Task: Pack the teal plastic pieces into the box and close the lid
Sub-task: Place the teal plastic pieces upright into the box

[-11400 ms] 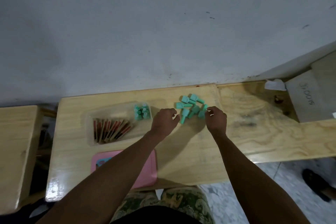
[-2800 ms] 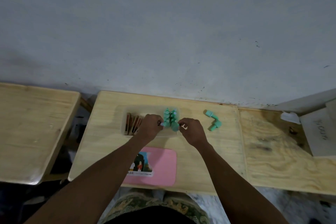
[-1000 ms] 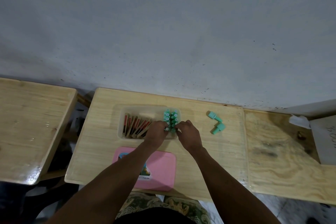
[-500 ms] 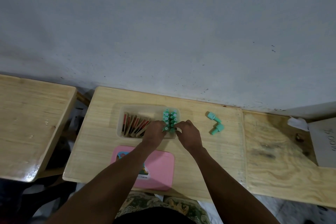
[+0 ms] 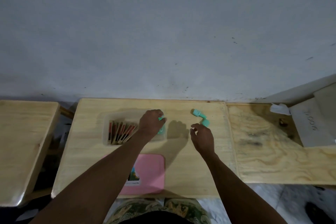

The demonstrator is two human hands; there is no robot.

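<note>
teal plastic pieces split two ways: a packed cluster (image 5: 161, 129) sits in the right end of the clear box (image 5: 107, 132), mostly hidden under the left hand (image 5: 151, 123), and two loose pieces (image 5: 201, 117) lie on the desk (image 5: 181, 169) well right of the box. left hand fingers are curled over the cluster, one teal bit showing at the fingertips; looks like a hold or press to keep the stack upright, but i cannot tell if they actually grip it. right hand (image 5: 201, 137) hovers just short of the loose pair, fingers (image 5: 193, 129) open and slightly curled, empty, presumably set for a pinch. red and tan cards (image 5: 121, 131) fill the box's left part, so the only free room for the teal is the right end, likely why the stack is kept tight there. bare desk between box and loose pieces gives a clean carry path. loose pair sits near the desk's far right edge, next to the seam with the plywood board (image 5: 272, 142), so a nudge could roll them off. pink lid (image 5: 151, 172) lies flat at the near edge, partly under the left forearm; not on yet.
</note>
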